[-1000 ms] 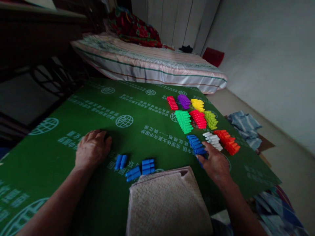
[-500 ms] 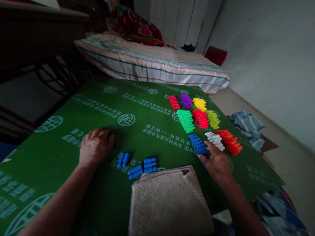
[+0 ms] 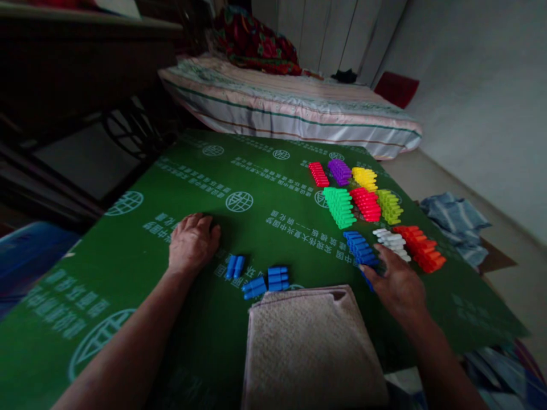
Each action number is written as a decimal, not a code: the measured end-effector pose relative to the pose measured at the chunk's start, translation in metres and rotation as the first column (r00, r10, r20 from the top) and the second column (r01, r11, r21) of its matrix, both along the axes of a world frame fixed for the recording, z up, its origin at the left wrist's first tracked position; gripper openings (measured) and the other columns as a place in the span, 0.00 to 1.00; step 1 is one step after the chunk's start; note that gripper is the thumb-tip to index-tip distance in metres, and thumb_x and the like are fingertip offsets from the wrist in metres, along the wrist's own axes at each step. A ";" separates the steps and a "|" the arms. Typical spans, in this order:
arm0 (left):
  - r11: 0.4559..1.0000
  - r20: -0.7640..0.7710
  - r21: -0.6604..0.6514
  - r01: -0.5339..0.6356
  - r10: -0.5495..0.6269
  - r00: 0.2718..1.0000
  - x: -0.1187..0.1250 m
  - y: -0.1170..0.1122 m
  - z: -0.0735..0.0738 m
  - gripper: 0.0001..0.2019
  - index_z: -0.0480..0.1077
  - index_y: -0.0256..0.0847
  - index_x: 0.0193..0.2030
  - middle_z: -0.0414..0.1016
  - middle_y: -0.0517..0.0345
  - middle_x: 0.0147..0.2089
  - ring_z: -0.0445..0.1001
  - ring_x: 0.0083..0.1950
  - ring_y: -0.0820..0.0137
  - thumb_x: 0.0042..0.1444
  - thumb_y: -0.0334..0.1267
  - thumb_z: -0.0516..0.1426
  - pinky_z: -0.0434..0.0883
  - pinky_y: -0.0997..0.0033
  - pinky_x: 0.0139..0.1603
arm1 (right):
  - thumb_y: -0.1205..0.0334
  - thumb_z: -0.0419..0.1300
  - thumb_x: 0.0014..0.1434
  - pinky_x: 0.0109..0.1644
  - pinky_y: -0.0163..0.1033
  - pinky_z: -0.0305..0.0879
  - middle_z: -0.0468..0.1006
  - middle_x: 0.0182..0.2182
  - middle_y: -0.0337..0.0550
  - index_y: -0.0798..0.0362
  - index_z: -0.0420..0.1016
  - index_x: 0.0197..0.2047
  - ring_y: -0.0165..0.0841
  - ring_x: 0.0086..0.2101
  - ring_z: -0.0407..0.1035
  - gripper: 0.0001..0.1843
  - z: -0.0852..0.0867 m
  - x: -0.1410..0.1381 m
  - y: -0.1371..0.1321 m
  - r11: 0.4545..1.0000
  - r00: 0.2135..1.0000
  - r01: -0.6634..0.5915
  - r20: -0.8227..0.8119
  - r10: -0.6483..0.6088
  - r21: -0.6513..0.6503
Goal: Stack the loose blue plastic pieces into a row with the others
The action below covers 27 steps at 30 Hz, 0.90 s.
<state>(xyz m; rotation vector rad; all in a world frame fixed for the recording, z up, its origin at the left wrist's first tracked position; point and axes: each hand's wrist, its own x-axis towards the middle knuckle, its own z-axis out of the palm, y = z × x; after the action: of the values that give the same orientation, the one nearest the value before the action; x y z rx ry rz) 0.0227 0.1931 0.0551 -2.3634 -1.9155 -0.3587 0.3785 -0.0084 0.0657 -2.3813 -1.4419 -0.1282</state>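
Note:
My left hand [image 3: 192,242] rests palm down on the green board, its fingers loosely bent and apart from the pieces. To its right lie several loose blue bullet-shaped pieces [image 3: 255,287] in small groups. My right hand [image 3: 397,282] is at the near end of a row of blue pieces [image 3: 359,246], with thumb and index finger on either side of the end pieces. Another bit of blue shows below the thumb, partly hidden. Right beside that hand is a white row [image 3: 392,242], with an orange row [image 3: 421,249] farther right.
Green, red, purple, yellow and lime rows stand beyond, such as the green row [image 3: 339,206]. A folded beige cloth [image 3: 314,347] lies at the front of the green printed board [image 3: 205,188]. A bed [image 3: 290,111] is behind it, and a wall rises at the right.
The whole view has shifted, so everything appears farther right. Both hands keep nearly the same places on the board, and the right hand is still at the blue row.

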 end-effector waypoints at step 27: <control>1.000 -0.003 -0.014 0.000 0.000 1.000 -0.002 0.002 0.001 0.28 0.67 0.29 0.55 0.67 0.38 0.59 0.62 0.62 0.51 0.59 0.47 0.41 0.62 0.53 0.63 | 0.62 0.52 0.64 0.42 0.42 0.62 0.75 0.35 0.42 0.49 0.68 0.52 0.36 0.37 0.66 0.14 0.041 -0.159 0.026 0.644 0.645 -0.763 0.015 0.764 0.049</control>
<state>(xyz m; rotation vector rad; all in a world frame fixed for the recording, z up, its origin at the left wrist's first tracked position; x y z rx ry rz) 0.0204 0.1956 0.0565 -2.3712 -1.9234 -0.3424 0.2199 0.0176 0.1067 -1.5183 -2.2729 0.0648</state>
